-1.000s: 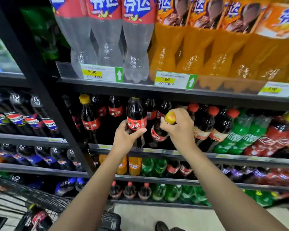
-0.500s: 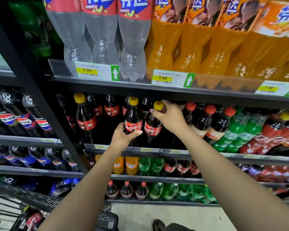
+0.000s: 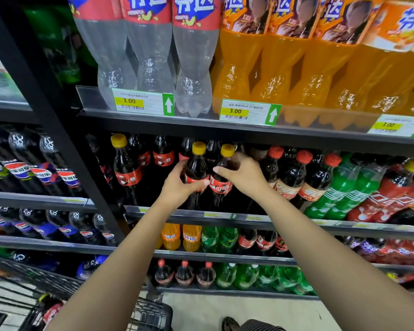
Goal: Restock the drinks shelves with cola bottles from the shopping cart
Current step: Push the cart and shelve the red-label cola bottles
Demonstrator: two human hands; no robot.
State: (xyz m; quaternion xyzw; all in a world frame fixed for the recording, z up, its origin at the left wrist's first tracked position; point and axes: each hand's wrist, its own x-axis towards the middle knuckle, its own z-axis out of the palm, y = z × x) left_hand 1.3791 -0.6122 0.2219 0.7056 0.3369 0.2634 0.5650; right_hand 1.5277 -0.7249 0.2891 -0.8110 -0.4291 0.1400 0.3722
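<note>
Change: right hand (image 3: 244, 175) has been brought down from the cap to the shoulder of the right cola bottle (image 3: 221, 186), which was tilted a second ago and is now stood upright.
Left hand (image 3: 181, 187): curled round the label of the left cola bottle (image 3: 196, 167), thumb laid across the front.
Right grip: fingers wrapped round the bottle just below its neck.
Bottles: both yellow-capped, set side by side and touching on the middle shelf (image 3: 296, 222), left of the red-capped bottles (image 3: 304, 173).
Shopping cart (image 3: 151, 316): seen at lower left.
</note>
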